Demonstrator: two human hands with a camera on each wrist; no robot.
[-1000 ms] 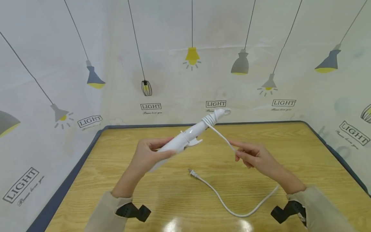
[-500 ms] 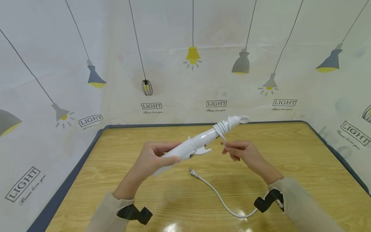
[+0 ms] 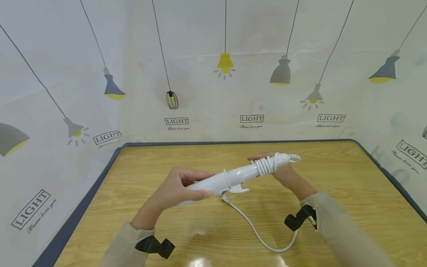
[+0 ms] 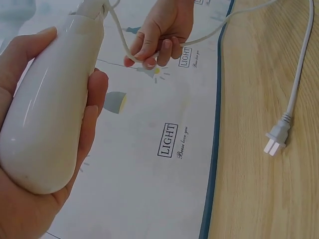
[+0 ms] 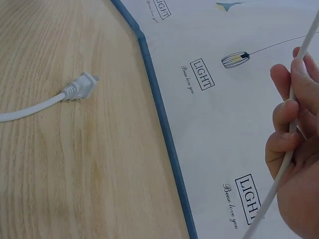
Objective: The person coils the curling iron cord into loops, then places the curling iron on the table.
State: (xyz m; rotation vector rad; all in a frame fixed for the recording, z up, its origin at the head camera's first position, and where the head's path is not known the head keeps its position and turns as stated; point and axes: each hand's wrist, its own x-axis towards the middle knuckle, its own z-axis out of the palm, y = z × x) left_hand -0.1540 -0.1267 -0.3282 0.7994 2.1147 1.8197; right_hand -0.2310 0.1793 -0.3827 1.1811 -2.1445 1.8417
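Note:
My left hand (image 3: 181,189) grips a white curling iron (image 3: 213,184) round its thick, rounded end and holds it above the table, tilted up to the right. A small lever (image 3: 238,189) sticks out below its middle. Several turns of white cord (image 3: 265,166) circle the narrow end, where the cord comes out in a loop. Behind that end is my right hand (image 3: 288,178), partly hidden in the head view. In the right wrist view its fingers (image 5: 286,117) curl round the cord, thumb and forefinger pinching it.
The cord's plug (image 3: 225,199) lies on the wooden table (image 3: 133,178), with a length of cord curving away from it towards the right wrist. A lamp-patterned white sheet (image 3: 207,92) rises behind the table's dark edge. Black camera mounts (image 3: 155,246) sit on both wrists.
The right hand has carried the cord inward and round behind the curling iron, adding to the turns. The curling iron has moved right and down and now lies flatter.

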